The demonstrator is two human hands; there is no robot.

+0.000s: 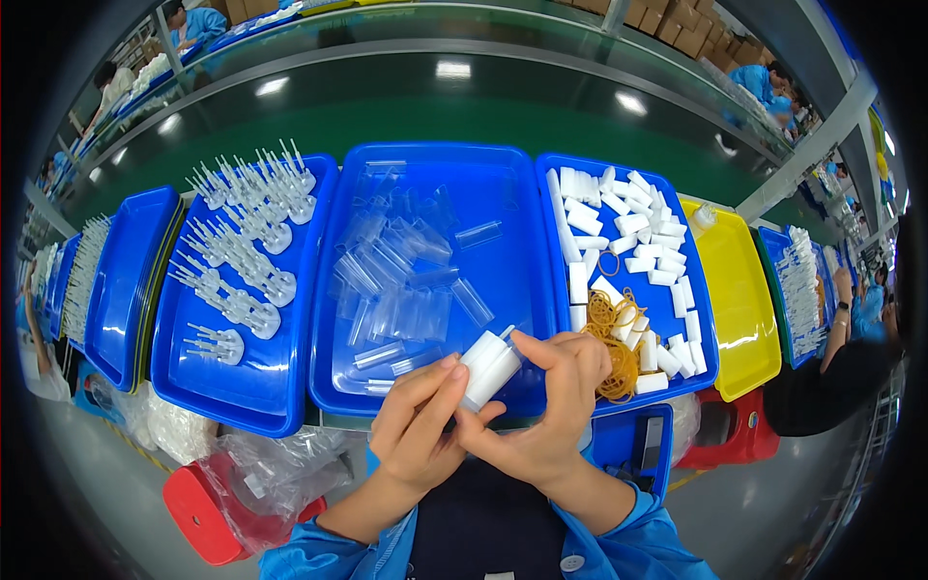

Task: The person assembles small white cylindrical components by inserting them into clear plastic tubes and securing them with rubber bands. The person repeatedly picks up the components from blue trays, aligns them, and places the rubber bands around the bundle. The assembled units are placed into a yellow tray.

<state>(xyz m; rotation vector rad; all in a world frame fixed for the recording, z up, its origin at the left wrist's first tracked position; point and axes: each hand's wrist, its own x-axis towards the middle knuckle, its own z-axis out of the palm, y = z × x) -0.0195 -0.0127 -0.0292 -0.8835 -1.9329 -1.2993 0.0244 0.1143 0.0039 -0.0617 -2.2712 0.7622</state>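
Left hand (420, 440) and right hand (546, 435) pinch a white block (491, 369), seemingly unfinished; many loose blocks (630, 224) and clear sleeves (473, 302) lie waiting.

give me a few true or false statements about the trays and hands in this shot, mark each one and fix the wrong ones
1. The left hand and the right hand are both touching a white piece. True.
2. Clear plastic pieces lie in the yellow tray. False: they lie in the middle blue tray.
3. Tan rubber bands lie among white blocks. True.
4. The yellow tray is left of the clear plastic pieces. False: it is to their right.
5. The spiky white parts are in a blue tray left of the middle one. True.
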